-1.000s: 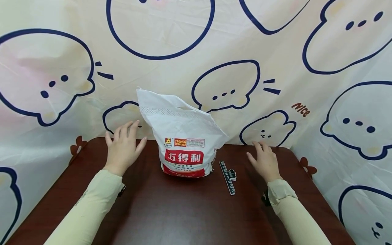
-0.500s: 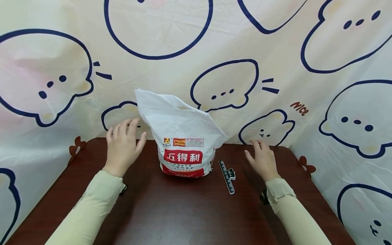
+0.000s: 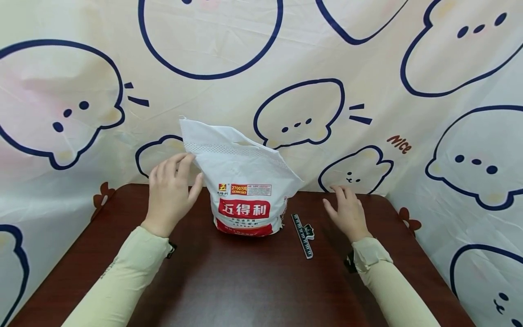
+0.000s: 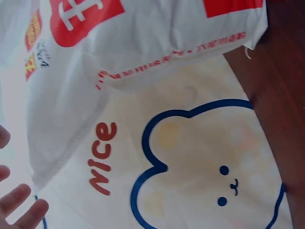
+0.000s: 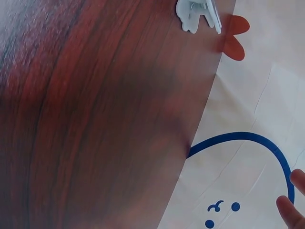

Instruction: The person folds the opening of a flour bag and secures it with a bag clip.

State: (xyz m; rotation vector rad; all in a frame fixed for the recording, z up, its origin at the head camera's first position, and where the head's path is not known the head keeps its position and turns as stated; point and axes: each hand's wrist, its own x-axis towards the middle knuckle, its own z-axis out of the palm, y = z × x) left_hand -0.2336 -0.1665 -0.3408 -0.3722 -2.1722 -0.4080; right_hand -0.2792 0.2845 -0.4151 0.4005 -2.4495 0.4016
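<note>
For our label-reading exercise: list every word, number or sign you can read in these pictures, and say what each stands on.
"五得利": red panel of the white woven sack.
"2700万" plus unreadable characters: small orange label above it.
"Nice": cream cartoon-print backdrop cloth.
Sack's remaining small print: too small to read.
Black clip's white marks: unreadable.

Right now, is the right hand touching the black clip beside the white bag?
Apart. The head view shows bare dark table between the right hand and the black clip, which lies beside the white bag.
</note>
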